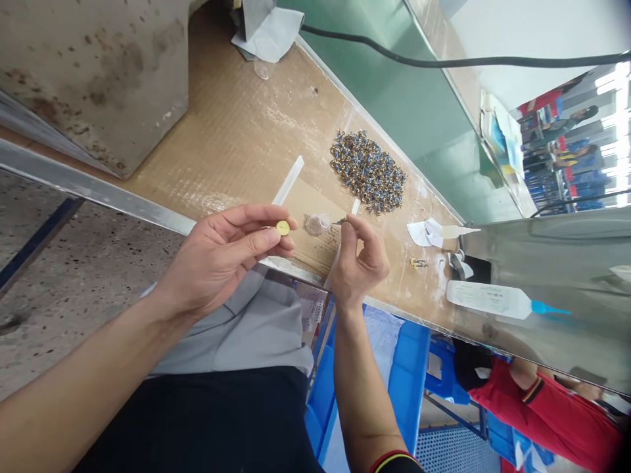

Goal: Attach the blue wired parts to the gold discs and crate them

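My left hand (pixel 231 256) is closed, pinching a small round brass part (pixel 282 228) between thumb and fingertips above the table's near edge. My right hand (pixel 359 263) is closed on a thin metal tool (pixel 340 222), perhaps tweezers. The tool's tip points at a small clear cup (pixel 318 224) on the cardboard-covered table (pixel 236 138). The brass part and the tool tip are a short way apart, with the cup between them. A pile of several small blue-and-brass parts (pixel 367 172) lies beyond my right hand.
A white strip (pixel 288 180) lies on the cardboard. Near the right hand are a crumpled white tissue (pixel 426 233), a white bottle with a blue tip (pixel 493 299) and a stained metal box (pixel 98 72). A black cable (pixel 444 62) crosses above. A person in red (pixel 542 407) sits nearby.
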`<state>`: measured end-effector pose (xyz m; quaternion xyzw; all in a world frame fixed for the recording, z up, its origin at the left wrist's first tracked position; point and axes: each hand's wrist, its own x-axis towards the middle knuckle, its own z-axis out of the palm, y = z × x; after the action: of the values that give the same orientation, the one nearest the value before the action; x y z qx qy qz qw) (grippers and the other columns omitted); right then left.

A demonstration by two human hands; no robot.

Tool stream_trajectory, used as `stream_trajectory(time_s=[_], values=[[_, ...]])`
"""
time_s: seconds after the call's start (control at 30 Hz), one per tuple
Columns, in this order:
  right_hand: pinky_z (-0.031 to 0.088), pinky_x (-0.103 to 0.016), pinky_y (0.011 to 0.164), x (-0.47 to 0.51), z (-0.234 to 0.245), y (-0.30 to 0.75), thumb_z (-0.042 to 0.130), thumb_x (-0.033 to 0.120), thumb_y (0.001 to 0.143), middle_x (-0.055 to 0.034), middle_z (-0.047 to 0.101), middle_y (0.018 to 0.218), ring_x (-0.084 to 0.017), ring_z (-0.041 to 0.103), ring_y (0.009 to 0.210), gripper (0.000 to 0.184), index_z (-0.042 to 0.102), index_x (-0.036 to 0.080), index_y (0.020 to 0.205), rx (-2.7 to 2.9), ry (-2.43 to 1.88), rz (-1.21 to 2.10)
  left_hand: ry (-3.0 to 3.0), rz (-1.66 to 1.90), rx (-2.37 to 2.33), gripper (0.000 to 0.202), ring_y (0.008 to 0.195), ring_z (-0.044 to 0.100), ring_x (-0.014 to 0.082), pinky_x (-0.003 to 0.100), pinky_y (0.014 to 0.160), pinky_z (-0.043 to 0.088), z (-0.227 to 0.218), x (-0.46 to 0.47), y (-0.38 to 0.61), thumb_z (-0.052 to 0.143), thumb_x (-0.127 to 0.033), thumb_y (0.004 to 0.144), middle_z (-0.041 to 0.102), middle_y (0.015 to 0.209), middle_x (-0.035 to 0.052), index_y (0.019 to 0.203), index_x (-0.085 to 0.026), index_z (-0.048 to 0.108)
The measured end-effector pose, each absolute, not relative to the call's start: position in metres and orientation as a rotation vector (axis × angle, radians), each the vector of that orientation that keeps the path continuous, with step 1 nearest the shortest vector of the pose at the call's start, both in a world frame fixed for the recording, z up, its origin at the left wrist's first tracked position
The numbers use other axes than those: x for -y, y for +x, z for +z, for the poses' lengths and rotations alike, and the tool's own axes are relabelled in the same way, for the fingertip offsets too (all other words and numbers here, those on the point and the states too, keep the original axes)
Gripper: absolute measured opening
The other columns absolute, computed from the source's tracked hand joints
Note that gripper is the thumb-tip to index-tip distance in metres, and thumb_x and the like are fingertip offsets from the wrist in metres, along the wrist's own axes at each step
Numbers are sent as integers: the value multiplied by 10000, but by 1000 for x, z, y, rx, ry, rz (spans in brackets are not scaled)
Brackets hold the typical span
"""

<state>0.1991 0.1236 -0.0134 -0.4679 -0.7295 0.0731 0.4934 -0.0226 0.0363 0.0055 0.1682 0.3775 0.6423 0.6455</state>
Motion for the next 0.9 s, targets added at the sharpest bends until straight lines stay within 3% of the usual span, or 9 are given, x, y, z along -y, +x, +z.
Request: stream_trajectory(time_s=[0.33, 0.5, 0.9], values=[[690, -435, 1013, -122, -13, 199, 751, 406, 1201, -47, 908, 1155, -233, 852, 1064, 207, 904, 267, 1210, 1760, -1195, 202, 393, 1470, -861, 207, 917, 888, 142, 185, 934, 730, 3, -38, -23, 1075, -326, 953, 953, 1156, 51, 1128, -239, 1008], [686, -401, 957, -122, -13, 199, 764, 402, 1191, -56, 906, 1146, -222, 841, 1033, 204, 906, 258, 1218, 1640, -1217, 233, 323, 1456, -799, 266, 869, 898, 136, 163, 892, 740, 6, -39, -22, 1139, -338, 874, 947, 1064, 28, 1078, -231, 1005], [681, -392, 988, -125, -10, 194, 765, 353, 1204, -47, 894, 1122, -211, 829, 1053, 176, 909, 251, 1207, 1732, -1108, 268, 307, 1415, -768, 237, 921, 911, 142, 157, 936, 738, 4, -43, -20, 1121, -284, 898, 957, 1130, 39, 1098, -240, 1001]])
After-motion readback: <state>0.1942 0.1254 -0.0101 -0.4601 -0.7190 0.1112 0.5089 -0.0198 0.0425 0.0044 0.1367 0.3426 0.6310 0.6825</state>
